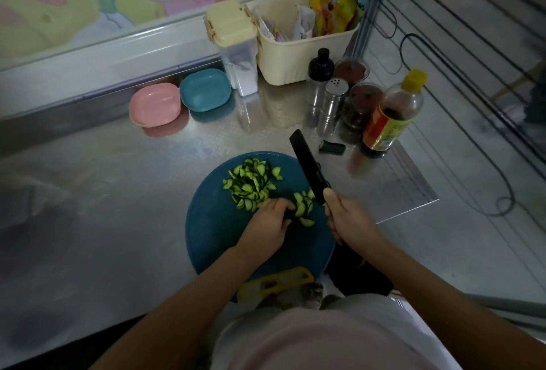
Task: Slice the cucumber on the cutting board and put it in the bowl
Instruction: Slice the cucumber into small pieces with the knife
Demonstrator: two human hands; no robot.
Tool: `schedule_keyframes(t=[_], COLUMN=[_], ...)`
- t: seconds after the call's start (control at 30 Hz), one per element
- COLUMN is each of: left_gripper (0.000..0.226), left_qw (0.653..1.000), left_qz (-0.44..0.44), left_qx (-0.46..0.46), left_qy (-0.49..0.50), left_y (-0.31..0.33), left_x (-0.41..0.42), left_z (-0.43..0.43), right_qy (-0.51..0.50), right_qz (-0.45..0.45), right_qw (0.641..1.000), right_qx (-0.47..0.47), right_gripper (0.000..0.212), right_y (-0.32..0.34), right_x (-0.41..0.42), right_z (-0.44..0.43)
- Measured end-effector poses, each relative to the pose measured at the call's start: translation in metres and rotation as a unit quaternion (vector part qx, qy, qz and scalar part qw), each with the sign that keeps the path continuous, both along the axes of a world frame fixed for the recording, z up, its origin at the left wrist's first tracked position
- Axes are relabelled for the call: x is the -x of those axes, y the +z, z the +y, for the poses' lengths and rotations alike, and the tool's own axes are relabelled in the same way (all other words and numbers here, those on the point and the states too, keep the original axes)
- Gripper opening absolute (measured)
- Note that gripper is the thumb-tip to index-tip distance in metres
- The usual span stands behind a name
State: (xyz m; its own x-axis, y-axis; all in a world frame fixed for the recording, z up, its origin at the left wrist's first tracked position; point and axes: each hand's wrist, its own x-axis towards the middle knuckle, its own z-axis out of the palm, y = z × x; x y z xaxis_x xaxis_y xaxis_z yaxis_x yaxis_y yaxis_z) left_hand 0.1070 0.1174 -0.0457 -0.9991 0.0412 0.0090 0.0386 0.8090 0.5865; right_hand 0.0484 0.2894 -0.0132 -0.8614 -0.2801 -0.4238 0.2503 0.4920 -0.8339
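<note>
A round blue cutting board (212, 227) lies on the steel counter before me. A heap of thin cucumber slices (251, 182) sits on its far part, and a smaller row of fresh slices (304, 207) lies beside the blade. My left hand (267, 223) curls over a short dark cucumber stub just left of those slices. My right hand (350, 217) grips the handle of a black knife (307, 167), blade tilted up and away over the board's right edge. A pink bowl (155, 105) and a teal bowl (205, 90) stand at the back wall.
A cut cucumber end (332, 147) lies on the counter right of the board. Behind it stand a sauce bottle (390, 115), shakers (332, 106) and spice jars. A cream basket (301, 44) and a lidded container (236, 47) sit at the back. The counter's edge drops off at right.
</note>
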Motion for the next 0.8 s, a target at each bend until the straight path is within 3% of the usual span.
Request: schedule_keyframes(t=[0.17, 0.33, 0.47, 0.57, 0.67, 0.8], left_gripper=[0.025, 0.027, 0.032, 0.041, 0.059, 0.102], left_qw=[1.0, 0.995, 0.994, 0.999, 0.983, 0.97], left_qz=[-0.003, -0.06, -0.076, 0.026, 0.148, 0.109], left_qx=[-0.01, -0.007, 0.014, 0.026, 0.056, 0.187], left_qy=[0.012, -0.073, -0.075, -0.02, 0.093, 0.112], left_y=[0.012, 0.011, 0.005, 0.012, 0.024, 0.031], left_x=[-0.008, -0.017, -0.021, -0.03, -0.028, -0.013], left_z=[0.002, 0.014, 0.021, 0.02, 0.014, 0.02], right_qy=[0.087, 0.177, 0.23, 0.279, 0.308, 0.378], right_qz=[0.071, 0.162, 0.222, 0.276, 0.328, 0.386], right_qw=[0.993, 0.964, 0.932, 0.897, 0.865, 0.79], right_qx=[-0.045, -0.119, -0.172, -0.205, -0.223, -0.289], right_gripper=[0.048, 0.041, 0.036, 0.029, 0.032, 0.039], right_y=[0.016, 0.02, 0.022, 0.028, 0.034, 0.039], right_x=[0.014, 0.03, 0.041, 0.047, 0.051, 0.051], right_z=[0.013, 0.022, 0.029, 0.026, 0.017, 0.004])
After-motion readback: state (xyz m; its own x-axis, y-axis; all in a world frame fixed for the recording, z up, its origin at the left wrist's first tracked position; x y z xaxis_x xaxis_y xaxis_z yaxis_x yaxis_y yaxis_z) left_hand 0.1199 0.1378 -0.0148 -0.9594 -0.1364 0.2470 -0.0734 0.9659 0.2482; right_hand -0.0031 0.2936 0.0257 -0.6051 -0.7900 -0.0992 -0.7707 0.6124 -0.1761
